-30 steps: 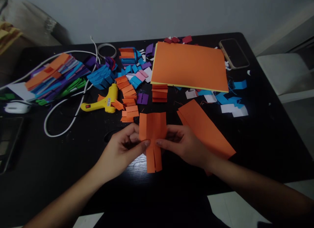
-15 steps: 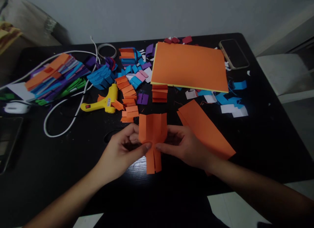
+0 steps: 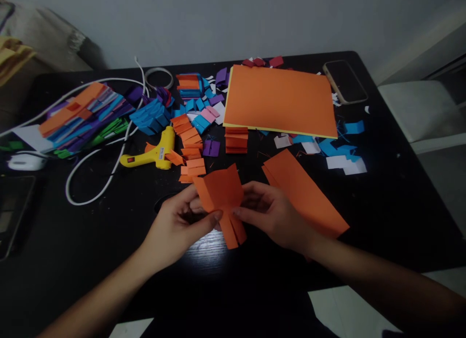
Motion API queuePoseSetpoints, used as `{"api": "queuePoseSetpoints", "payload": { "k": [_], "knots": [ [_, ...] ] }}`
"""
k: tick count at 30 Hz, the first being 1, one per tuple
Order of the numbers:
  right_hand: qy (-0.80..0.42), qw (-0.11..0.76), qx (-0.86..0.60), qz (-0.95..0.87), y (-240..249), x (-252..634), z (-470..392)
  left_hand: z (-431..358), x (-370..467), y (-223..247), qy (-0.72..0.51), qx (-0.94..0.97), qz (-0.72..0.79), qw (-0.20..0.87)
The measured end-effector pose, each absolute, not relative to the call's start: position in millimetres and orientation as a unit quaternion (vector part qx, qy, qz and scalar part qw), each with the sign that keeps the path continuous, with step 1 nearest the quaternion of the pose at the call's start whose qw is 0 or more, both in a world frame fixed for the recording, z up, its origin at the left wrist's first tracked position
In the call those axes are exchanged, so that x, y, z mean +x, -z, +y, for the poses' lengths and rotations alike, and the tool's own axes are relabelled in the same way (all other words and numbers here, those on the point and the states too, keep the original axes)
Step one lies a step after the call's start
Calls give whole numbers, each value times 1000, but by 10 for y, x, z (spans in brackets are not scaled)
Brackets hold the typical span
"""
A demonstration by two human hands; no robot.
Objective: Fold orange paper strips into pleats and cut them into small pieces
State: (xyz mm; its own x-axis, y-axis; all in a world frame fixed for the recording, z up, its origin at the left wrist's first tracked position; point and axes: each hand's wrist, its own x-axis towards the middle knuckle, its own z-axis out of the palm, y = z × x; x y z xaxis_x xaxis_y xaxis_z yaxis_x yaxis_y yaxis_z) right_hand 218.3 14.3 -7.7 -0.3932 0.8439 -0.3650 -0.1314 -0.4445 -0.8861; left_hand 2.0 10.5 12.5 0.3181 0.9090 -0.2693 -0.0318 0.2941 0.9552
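Note:
Both hands hold one folded orange paper (image 3: 223, 192) above the dark table. It is wide and flared at the top, pinched in at the middle, with a narrow lower part split by a slit. My left hand (image 3: 184, 221) grips its left side, thumb in front and fingers behind. On the right side, my right hand (image 3: 271, 212) pinches it the same way. A larger folded orange sheet (image 3: 306, 192) lies by my right hand, partly under the forearm. Small folded orange pieces (image 3: 191, 151) lie beyond my left hand.
A yellow glue gun (image 3: 155, 153) and white cable (image 3: 73, 180) lie left, near a colourful paper stack (image 3: 87, 115). Orange sheets (image 3: 280, 100) lie at the back, a phone (image 3: 345, 81) at the back right. Blue and white scraps (image 3: 345, 158) are on the right.
The held orange paper has tilted, its top leaning left and its lower end swinging right. Both hands keep their grip on it.

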Motion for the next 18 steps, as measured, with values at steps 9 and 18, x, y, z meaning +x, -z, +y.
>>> {"api": "queuePoseSetpoints", "payload": {
  "k": [9,18],
  "knots": [
    [-705,350,-475,-394,92,2196,166,125,2,-152,-348,497,464,646],
    [-704,348,-472,-401,88,2194,178,110,2,-127,-354,502,479,627]
  ]
}}
